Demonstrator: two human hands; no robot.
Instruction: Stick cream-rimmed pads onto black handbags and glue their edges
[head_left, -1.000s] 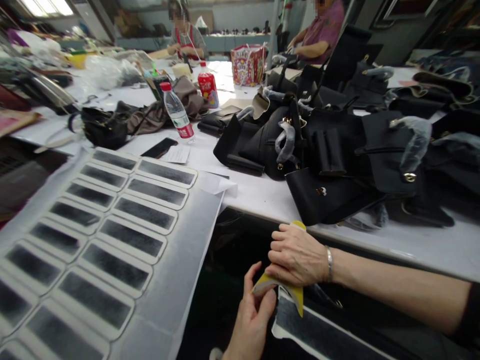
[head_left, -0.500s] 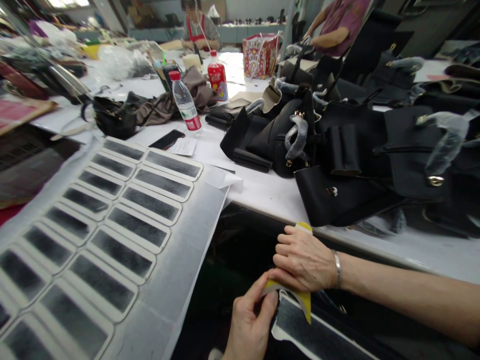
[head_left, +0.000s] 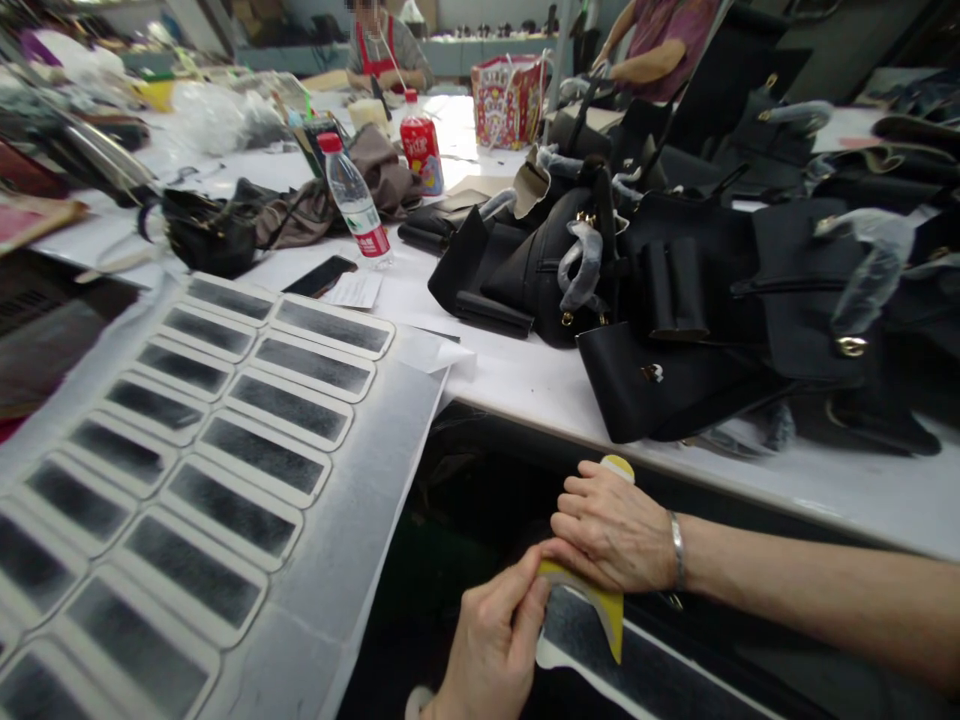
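My right hand [head_left: 611,525] is closed around a yellow tool [head_left: 616,610]. The tool's rounded end sticks out above the fist, and below it shows a curved, pointed edge. My left hand [head_left: 495,640] pinches at the near end of a black panel with a pale border [head_left: 645,655], right by the yellow edge. The thumb and fingers of both hands meet there, so the exact contact is hidden. The panel runs down to the right over a dark area below the table edge.
On the left lies a sheet with rows of black rectangles in pale frames [head_left: 251,455]. Black handbags [head_left: 675,290] are heaped at the right. A water bottle [head_left: 356,205], red drink bottle [head_left: 420,145], phone [head_left: 321,277] and patterned bag [head_left: 510,100] stand or lie behind. Two people are farther back.
The view has shifted slightly, so the table items sit a little farther left. My left fingers have closed in more over the panel's end, and the yellow tool's point sits slightly lower.
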